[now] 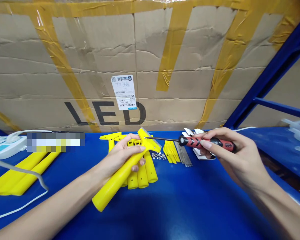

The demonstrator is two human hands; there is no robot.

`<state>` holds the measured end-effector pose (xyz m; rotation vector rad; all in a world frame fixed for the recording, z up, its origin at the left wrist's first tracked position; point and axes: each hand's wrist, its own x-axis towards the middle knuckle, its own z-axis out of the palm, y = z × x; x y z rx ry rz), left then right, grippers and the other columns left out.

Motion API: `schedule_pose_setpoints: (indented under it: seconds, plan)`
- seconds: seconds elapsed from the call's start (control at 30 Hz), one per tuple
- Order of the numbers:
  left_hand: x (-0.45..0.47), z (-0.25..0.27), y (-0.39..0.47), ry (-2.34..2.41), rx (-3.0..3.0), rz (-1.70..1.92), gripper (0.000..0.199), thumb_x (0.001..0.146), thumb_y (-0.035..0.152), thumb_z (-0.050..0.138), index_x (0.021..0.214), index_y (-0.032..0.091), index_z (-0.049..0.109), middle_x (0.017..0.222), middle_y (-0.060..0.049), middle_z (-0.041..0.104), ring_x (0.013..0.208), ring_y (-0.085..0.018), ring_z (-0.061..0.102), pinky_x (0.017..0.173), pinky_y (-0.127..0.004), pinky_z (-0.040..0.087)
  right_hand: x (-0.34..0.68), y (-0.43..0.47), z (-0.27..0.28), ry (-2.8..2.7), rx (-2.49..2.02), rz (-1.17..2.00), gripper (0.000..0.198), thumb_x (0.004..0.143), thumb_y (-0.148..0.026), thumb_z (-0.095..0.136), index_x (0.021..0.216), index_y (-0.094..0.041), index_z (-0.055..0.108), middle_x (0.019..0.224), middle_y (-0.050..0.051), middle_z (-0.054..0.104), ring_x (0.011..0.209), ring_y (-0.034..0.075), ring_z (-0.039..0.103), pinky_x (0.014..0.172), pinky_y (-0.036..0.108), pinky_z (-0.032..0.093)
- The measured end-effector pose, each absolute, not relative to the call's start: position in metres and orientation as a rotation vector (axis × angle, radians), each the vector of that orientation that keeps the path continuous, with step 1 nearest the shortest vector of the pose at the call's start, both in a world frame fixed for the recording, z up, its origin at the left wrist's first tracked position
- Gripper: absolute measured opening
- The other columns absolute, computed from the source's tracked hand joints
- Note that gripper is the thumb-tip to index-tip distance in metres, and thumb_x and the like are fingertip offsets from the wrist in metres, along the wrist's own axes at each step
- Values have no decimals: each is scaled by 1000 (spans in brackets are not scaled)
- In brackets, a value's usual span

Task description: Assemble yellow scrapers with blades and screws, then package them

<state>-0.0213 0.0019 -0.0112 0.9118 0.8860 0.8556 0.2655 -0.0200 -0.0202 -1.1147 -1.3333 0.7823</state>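
My left hand (pixel 123 150) is wrapped round a yellow scraper (pixel 122 176), its handle slanting down toward me and its blade edge pointing up and right. In my right hand (pixel 236 156) is a screwdriver (pixel 215 143) with a red and black handle. The screwdriver's tip meets a screw on the scraper's head. Beneath my left hand lie several more yellow scraper handles (pixel 142 176). Small screws and nuts (pixel 158 156) are scattered just right of the held scraper. Beside them are yellow head plates (pixel 171 151) and a stack of metal blades (pixel 185 156).
A large taped cardboard box (pixel 150 50) marked LED stands behind the blue tabletop (pixel 165 210). At the left are long yellow pieces (pixel 25 173), a white power strip (pixel 8 146) and a loose cable (pixel 40 178). A blue metal frame (pixel 267 76) rises at the right.
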Motion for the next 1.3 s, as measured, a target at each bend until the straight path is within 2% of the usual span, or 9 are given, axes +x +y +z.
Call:
schedule_pose_setpoints:
  seconds: [0.3,0.47,0.57,0.83,1.03,1.2,1.3]
  plan:
    - [-22,-10,1,881,915,863,41,82,23,78,108,25,47,62,2,64,37,-6,51,37,-12,38,264,-20,-19,-1353,-1117,757,25,74,-41,86,87,-25,74,99,6,74,71,18,68,57,30,60]
    - [-21,-7,0,863,864,875,39,83,17,76,107,24,47,66,1,65,36,-5,51,36,-11,39,261,-19,-16,-1281,-1114,890,26,77,-43,84,88,-23,71,68,2,69,56,15,63,51,26,52]
    - [-21,-6,-1,845,861,853,37,84,16,74,106,24,47,67,2,65,36,-4,50,36,-11,39,258,-19,-13,-1220,-1124,978,28,76,-43,84,85,-22,70,60,2,65,52,14,58,47,24,46]
    - [-21,-9,0,823,861,830,44,77,20,81,105,24,48,65,0,63,46,-11,58,35,-11,37,256,-17,-11,-1097,-1136,1110,30,72,-45,86,81,-21,71,67,3,66,52,12,55,44,23,42]
    - [-20,-3,-3,876,935,788,33,86,25,74,104,24,46,59,0,63,37,-5,48,38,-10,35,258,-17,-14,-1160,-1108,1057,28,77,-43,84,85,-20,70,65,1,66,54,12,57,48,23,43]
    - [-20,-3,-2,904,927,788,36,89,24,71,111,25,43,62,-2,64,42,-7,50,40,-11,37,260,-19,-12,-1270,-1104,975,27,81,-44,81,90,-21,69,64,2,68,57,15,59,52,25,45]
    - [-19,-2,-2,922,930,775,34,89,24,70,109,25,43,62,-1,64,41,-6,49,40,-10,36,263,-20,-12,-1308,-1109,951,28,81,-44,81,92,-22,69,66,2,69,59,15,61,54,26,47]
